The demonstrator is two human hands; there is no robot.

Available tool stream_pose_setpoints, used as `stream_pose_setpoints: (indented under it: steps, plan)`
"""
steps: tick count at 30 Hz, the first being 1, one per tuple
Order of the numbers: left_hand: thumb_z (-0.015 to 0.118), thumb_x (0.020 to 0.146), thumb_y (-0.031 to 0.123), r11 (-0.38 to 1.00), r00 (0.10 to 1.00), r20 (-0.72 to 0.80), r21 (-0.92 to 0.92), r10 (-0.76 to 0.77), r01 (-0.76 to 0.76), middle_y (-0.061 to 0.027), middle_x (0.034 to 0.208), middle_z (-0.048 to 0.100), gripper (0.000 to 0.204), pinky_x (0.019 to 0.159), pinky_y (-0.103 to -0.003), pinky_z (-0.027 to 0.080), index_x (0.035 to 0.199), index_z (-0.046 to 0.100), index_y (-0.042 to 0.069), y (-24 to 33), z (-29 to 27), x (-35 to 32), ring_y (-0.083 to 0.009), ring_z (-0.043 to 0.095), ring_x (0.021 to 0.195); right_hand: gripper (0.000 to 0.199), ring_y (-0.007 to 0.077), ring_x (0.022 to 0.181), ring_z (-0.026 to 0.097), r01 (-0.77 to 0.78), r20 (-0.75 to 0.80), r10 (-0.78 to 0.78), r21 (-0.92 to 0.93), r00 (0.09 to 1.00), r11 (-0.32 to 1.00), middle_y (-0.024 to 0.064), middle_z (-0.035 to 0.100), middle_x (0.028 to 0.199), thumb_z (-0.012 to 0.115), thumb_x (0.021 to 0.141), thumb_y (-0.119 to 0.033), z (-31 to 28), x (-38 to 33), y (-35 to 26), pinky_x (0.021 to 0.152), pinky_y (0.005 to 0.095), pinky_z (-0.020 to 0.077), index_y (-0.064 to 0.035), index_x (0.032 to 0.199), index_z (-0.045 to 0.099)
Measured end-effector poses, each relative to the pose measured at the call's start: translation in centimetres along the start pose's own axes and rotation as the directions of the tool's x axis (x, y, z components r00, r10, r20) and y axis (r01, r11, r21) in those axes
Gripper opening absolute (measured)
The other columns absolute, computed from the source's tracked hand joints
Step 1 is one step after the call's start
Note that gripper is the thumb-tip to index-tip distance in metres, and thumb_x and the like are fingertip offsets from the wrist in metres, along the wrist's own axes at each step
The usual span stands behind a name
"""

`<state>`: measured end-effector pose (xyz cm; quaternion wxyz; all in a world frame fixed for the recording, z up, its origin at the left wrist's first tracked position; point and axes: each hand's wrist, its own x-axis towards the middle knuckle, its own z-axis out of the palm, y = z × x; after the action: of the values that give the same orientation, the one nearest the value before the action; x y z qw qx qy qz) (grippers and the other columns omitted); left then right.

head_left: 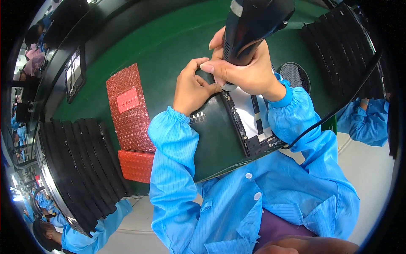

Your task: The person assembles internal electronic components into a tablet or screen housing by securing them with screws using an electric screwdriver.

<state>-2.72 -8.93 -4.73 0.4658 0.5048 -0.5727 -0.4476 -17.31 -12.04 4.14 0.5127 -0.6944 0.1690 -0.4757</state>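
My right hand (249,70) is wrapped around a black handheld power tool (253,25) with vent slots and a metallic tip pointing down. Its tip meets the upper left edge of an opened flat device (244,122), which has a black frame and white panels inside. Close beside that tip, my left hand (192,86) is closed, thumb and fingers curled at the device's edge. What they pinch, if anything, is hidden. Small white square pieces (198,117) lie below my left wrist on the green work surface. My right sleeve covers part of the device.
Red bubble-wrap sheet (130,110) and a red bubble-wrap pouch (136,166) lie left. Stacks of black panels stand at left (80,169) and right (342,51). A grey round dish (294,76) sits beyond my right wrist. A black cable (334,114) crosses my right sleeve. Other people are nearby.
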Motion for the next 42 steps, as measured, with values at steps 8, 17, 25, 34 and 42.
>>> stream_pose_setpoints:
  steps: [8, 17, 25, 34, 42]
  plan:
    - [0.078, 0.06, 0.002, 0.998, 0.998, 0.013, 0.01, -0.068, 0.067, -0.009, 0.091, 0.061, 0.06, 0.051, -0.021, 0.047, 0.112, 0.049, -0.005, 0.3, 0.1, -0.1, -0.0075, 0.055, 0.058, 0.031, 0.0081, 0.051, 0.056, 0.011, 0.005, -0.011, -0.026, 1.0, 1.0, 0.0038, 0.057, 0.058, 0.069, 0.074, 0.001, -0.3, -0.1, 0.4, 0.045, 0.0204, 0.041, 0.0011, 0.097, 0.048]
    - [0.075, 0.06, -0.002, 0.989, 0.996, -0.029, 0.124, 0.079, -0.075, -0.0085, 0.083, 0.062, 0.058, 0.053, -0.023, 0.048, 0.113, 0.049, -0.004, 1.6, 0.1, -0.1, -0.0084, 0.058, 0.061, 0.031, 0.0043, 0.062, 0.053, 0.079, -0.067, -0.085, -0.087, 0.994, 0.993, -0.0005, 0.057, 0.066, 0.077, 0.067, -0.009, 0.5, -0.8, 0.2, 0.057, 0.0205, 0.0431, -0.0015, 0.088, 0.056]
    - [0.063, 0.072, 0.004, 0.7, 0.982, -0.067, 0.71, 0.179, -0.079, -0.0169, 0.078, 0.063, 0.023, 0.061, -0.036, 0.05, 0.093, 0.059, -0.003, 6.0, -1.5, -2.9, -0.0267, 0.064, 0.068, 0.025, 0.0084, 0.052, 0.056, -0.066, -0.254, 0.044, -0.08, 0.966, 0.995, 0.0033, 0.058, 0.061, 0.07, 0.073, 0.002, 1.4, -1.4, 0.3, 0.048, 0.0206, 0.0424, 0.0008, 0.091, 0.053]
    - [0.065, 0.072, 0.017, 0.494, 0.848, 0.339, 0.699, 0.407, -0.516, -0.0156, 0.108, 0.059, 0.029, 0.091, -0.041, 0.043, 0.095, 0.061, 0.001, 6.7, 11.0, -12.7, -0.0308, 0.055, 0.105, 0.034, 0.0094, 0.043, 0.052, 0.051, -0.45, 0.009, 0.122, 0.893, 0.991, 0.0048, 0.054, 0.056, 0.07, 0.069, 0.006, -2.5, 1.3, -4.5, 0.039, 0.0225, 0.0401, 0.0015, 0.095, 0.048]
    - [0.064, 0.072, 0.012, 0.31, 0.903, 0.201, 0.892, 0.38, -0.329, -0.0189, 0.11, 0.055, 0.035, 0.082, -0.039, 0.045, 0.103, 0.054, 0.0, 3.6, 3.6, 0.4, -0.0352, 0.053, 0.1, 0.03, 0.0083, 0.049, 0.054, 0.023, -0.395, -0.007, 0.035, 0.919, 0.999, 0.0028, 0.057, 0.06, 0.069, 0.072, 0.003, -7.8, -3.1, -2.6, 0.044, 0.0203, 0.0391, -0.0001, 0.096, 0.053]
